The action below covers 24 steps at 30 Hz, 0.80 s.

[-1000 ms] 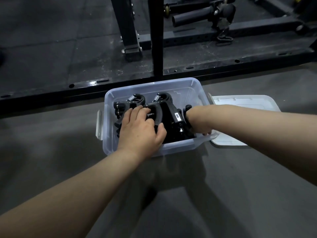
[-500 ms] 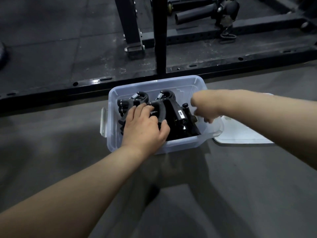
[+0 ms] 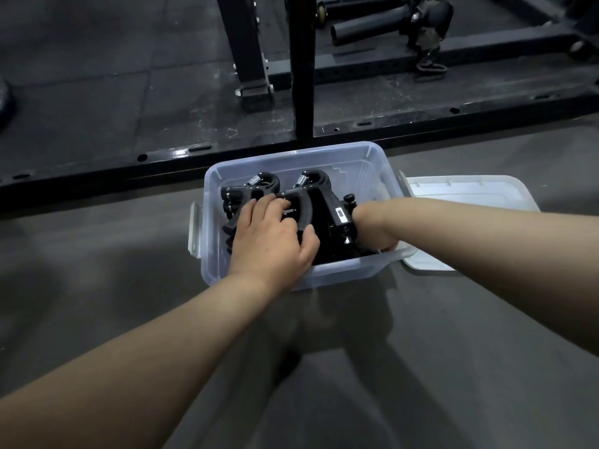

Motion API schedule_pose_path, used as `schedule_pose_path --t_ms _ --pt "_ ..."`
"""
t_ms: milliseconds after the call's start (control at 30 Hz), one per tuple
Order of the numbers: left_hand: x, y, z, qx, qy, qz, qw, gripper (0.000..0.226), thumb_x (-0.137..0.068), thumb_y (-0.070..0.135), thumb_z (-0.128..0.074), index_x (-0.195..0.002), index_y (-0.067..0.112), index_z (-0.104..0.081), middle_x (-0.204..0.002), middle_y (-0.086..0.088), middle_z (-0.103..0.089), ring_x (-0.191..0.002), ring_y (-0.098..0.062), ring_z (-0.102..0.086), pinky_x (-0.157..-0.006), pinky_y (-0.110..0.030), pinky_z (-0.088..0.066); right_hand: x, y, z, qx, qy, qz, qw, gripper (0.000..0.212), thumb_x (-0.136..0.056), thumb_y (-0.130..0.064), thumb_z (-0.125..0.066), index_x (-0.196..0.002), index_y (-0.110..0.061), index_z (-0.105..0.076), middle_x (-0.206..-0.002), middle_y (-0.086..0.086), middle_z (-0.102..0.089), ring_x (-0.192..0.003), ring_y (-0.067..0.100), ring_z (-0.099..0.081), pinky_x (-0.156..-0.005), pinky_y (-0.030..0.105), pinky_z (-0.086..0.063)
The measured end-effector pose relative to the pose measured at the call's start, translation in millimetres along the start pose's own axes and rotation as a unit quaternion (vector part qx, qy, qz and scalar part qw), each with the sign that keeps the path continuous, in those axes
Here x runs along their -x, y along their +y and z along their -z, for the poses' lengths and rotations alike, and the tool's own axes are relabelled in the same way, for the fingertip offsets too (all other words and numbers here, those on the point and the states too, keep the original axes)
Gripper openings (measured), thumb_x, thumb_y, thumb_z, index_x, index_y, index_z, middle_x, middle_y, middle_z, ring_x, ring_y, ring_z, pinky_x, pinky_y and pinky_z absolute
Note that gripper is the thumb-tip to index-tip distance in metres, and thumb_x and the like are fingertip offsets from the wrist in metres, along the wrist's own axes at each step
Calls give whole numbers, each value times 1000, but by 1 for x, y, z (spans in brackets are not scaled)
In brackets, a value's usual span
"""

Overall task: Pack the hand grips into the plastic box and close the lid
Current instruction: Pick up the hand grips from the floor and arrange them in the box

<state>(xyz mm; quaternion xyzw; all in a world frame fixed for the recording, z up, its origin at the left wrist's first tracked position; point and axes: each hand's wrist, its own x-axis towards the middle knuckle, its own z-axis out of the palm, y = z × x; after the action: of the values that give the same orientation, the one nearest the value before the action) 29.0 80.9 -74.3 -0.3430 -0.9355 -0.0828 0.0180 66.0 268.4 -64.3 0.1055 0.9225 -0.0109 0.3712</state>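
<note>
Left hand (image 3: 272, 238) clasps the hand grips (image 3: 311, 202) in the box (image 3: 372, 166) — right hand's (image 3: 372, 228) grip hidden, cannot tell.

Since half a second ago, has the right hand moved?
Yes. The right hand has dropped from above the plastic box's right rim back down inside it, beside the hand grips.

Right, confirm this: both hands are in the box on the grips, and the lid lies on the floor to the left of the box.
One thing is wrong: the lid lies to the right of the box, not the left, as the head view shows. The rest stands: the left hand and right hand are both in the box on the grips.
</note>
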Motion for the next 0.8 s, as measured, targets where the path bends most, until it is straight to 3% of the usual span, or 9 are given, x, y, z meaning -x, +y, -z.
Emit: schedule_pose_path --t_ms 67,133,233,300,467,567,700,733,800 --pt "0 -1 -1 0 0 0 1000 60 -90 51 -26 -93 17 -75 -140 0 -51 -139 -19 -30 -120 -38 -10 -5 -1 -4 3 -40 7 999 24 -90 -10 -50 -109 -5 -64 -101 10 -64 -89 28 -61 -87 37 -53" --pt "0 -1 -1 0 4 1 1000 60 -90 51 -27 -93 17 -75 -140 0 -52 -139 -19 -30 -120 -38 -11 -8 -2 -9 82 -50 25 995 31 -92 -5 -44 -118 1 -61 -118 15 -61 -103 31 -59 -92 35 -49" --pt "-1 -1 -1 -2 1 -1 1000 59 -90 51 -27 -93 16 -76 -140 0 -51 -139 -19 -30 -120 -38 -10 -11 -6 -18 246 -50 53 967 34 -96 -10 -47 -130 -8 -55 -133 8 -54 -117 27 -56 -79 31 -42" --pt "0 -1 -2 -2 2 0 1000 59 -90 51 -28 -92 16 -75 -140 0 -52 -139 -19 -30 -120 -39 -11 -11 -8 -17 284 -37 51 957 35 -99 -10 -43 -132 -10 -53 -136 7 -52 -121 26 -53 -78 29 -38" --pt "0 -1 -2 1 11 1 1000 59 -90 50 -28 -92 16 -76 -137 0 -54 -138 -20 -33 -119 -39 -12 -13 -3 -6 140 -9 -23 990 31 -97 -10 -43 -123 -3 -59 -128 14 -59 -117 31 -56 -98 33 -46" --pt "0 0 -2 0 5 1 1000 59 -90 50 -28 -94 16 -76 -139 0 -52 -139 -19 -31 -120 -39 -11 -11 -10 -13 94 -24 -38 995 35 -98 -11 -46 -132 -8 -53 -139 10 -51 -121 29 -52 -97 31 -46" --pt "0 -1 -1 0 3 0 1000 59 -91 50 -28 -94 16 -76 -139 0 -52 -139 -19 -31 -120 -38 -11 -5 -16 -19 187 -35 14 982 40 -99 -11 -46 -140 -10 -44 -147 6 -40 -128 26 -44 -89 31 -42" --pt "0 -1 -1 0 5 -1 1000 59 -91 50 -28 -93 16 -76 -139 0 -52 -139 -19 -31 -120 -38 -11 -2 -15 -19 247 -51 32 967 40 -100 -10 -45 -139 -9 -44 -147 4 -40 -126 25 -45 -87 32 -40" --pt "0 -1 -1 -1 8 -1 1000 59 -91 50 -28 -91 15 -76 -138 0 -53 -138 -19 -32 -120 -38 -11 2 -16 -20 172 -27 8 985 36 -99 -9 -45 -135 -7 -48 -140 5 -46 -107 20 -45 -79 30 -39"
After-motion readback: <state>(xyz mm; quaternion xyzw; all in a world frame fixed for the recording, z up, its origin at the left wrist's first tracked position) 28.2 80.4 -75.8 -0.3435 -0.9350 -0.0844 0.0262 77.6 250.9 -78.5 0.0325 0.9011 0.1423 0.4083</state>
